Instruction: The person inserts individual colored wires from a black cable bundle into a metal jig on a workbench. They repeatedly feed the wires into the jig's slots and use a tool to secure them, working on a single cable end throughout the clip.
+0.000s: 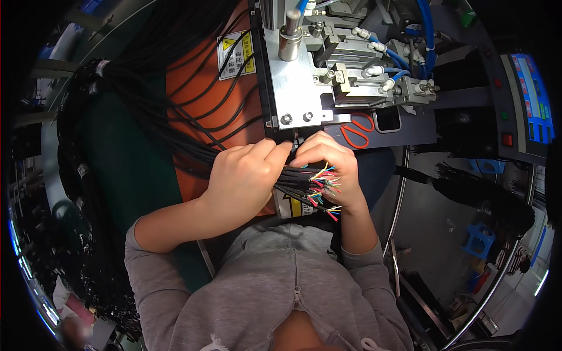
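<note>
My left hand (241, 174) is closed, its fingertips pinched just under the metal plate (297, 88) of the machine. A bundle of black cables (190, 143) runs in from the left and passes beneath this hand. Right of it, the cable ends show stripped, with thin coloured wires (323, 182) fanned out. My right hand (331, 161) is curled, thumb and fingers meeting close to the left fingertips. A small dark piece (297, 142) shows between the two hands at the machine's lower edge. What the right fingers grip is hidden.
Orange-handled scissors (357, 131) lie on the machine base, right of my hands. Behind them stand pneumatic cylinders (360, 50) with blue air tubes (429, 35). A control screen (534, 99) is at far right. More black cables (88, 117) hang at left, beside an orange panel (234, 114).
</note>
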Available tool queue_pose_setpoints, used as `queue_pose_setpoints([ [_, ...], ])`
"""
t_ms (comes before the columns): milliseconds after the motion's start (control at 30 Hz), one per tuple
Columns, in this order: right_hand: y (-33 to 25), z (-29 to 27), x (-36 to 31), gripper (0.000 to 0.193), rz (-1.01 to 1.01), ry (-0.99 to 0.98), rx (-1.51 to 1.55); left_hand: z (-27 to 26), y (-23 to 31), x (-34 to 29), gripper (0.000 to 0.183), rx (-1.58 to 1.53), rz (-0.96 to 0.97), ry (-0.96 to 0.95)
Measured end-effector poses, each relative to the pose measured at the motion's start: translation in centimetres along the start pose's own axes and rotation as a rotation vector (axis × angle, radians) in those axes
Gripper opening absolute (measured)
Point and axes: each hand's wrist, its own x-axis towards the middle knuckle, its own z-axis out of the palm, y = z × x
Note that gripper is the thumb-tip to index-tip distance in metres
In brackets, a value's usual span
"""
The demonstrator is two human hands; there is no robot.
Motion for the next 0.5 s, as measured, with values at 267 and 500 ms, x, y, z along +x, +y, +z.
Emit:
queue_pose_setpoints([
  [267, -0.3, -1.4, -2.0, 0.024, -0.066, 0.295, -0.001, -1.7, 0.0, 0.9, 0.033, -0.199, 0.201, 0.294],
  [500, -2.3, 2.4, -0.1, 0.024, 0.027, 0.589, 0.189, 0.6, -0.4, 0.6, 0.023, -0.211, 0.196, 0.313],
])
